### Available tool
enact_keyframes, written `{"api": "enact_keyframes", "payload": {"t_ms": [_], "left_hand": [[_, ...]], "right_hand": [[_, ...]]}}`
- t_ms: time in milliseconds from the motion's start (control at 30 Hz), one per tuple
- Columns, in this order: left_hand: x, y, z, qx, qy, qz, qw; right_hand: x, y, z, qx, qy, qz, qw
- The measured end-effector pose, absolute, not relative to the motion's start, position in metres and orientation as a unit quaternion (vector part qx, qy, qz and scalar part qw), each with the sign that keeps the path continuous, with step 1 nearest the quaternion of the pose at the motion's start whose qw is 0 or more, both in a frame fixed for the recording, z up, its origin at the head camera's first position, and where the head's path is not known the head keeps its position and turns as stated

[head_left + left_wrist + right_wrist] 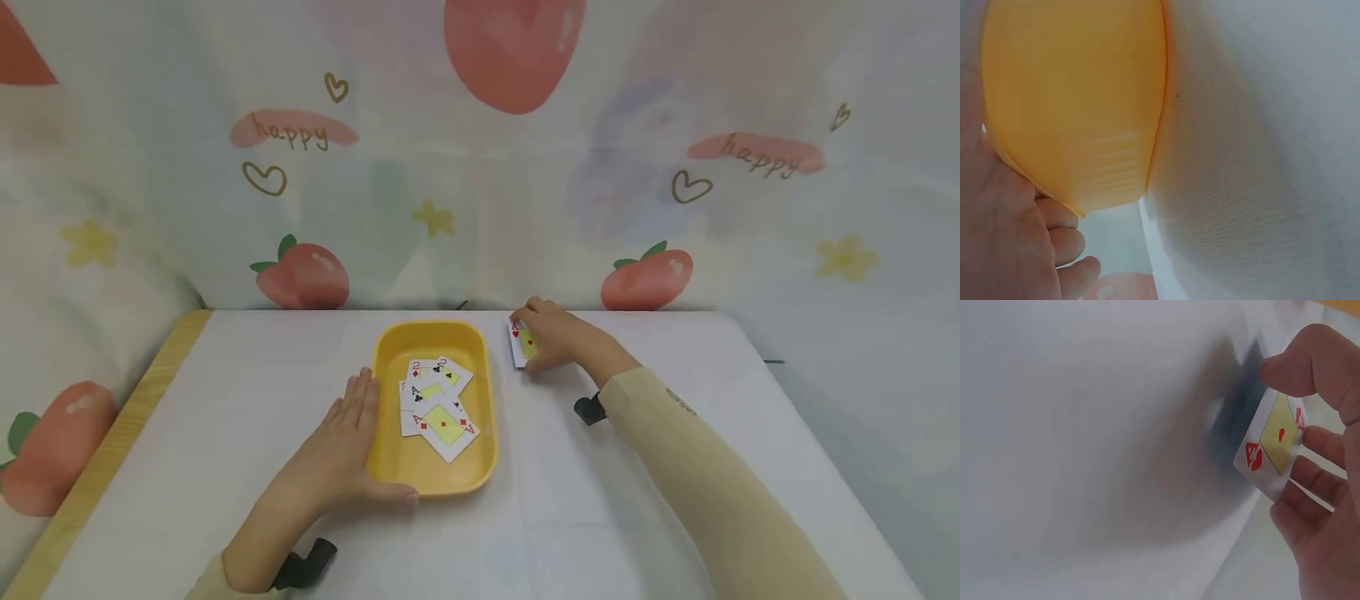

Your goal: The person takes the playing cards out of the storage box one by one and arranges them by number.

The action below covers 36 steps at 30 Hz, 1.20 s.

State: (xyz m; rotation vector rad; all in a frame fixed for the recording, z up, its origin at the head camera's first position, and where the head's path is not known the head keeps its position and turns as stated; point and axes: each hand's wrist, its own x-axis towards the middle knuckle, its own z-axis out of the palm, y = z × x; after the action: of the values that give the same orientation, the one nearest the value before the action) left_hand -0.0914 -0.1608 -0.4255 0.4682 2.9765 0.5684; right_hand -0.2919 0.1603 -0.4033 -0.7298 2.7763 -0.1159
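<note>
Before a fruit-printed backdrop, on a white table, bracing a yellow tray, likely against sliding, with left hand spread, and with right hand, apart from the overlapping cards inside, pinching an ace of hearts beside the tray.

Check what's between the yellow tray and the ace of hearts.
Just bare white tabletop separates the yellow tray from the ace of hearts, in the head view.

A yellow tray is blocking a low pass between the left hand, lying along its left side, and the right hand. Bare table is stretching between tray and ace of hearts; a printed backdrop is walling off the far edge.
</note>
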Motion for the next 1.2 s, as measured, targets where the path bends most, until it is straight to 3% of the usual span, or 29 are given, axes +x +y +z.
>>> {"api": "enact_keyframes", "payload": {"t_ms": [833, 1200], "left_hand": [[-0.094, -0.163, -0.426, 0.143, 0.969, 0.192, 0.059], [-0.094, -0.165, -0.422, 0.15, 0.97, 0.187, 0.051]], "right_hand": [[-0.299, 0.165, -0.413, -0.255, 0.952, -0.058, 0.158], [-0.278, 0.163, -0.389, -0.268, 0.945, -0.118, 0.147]]}}
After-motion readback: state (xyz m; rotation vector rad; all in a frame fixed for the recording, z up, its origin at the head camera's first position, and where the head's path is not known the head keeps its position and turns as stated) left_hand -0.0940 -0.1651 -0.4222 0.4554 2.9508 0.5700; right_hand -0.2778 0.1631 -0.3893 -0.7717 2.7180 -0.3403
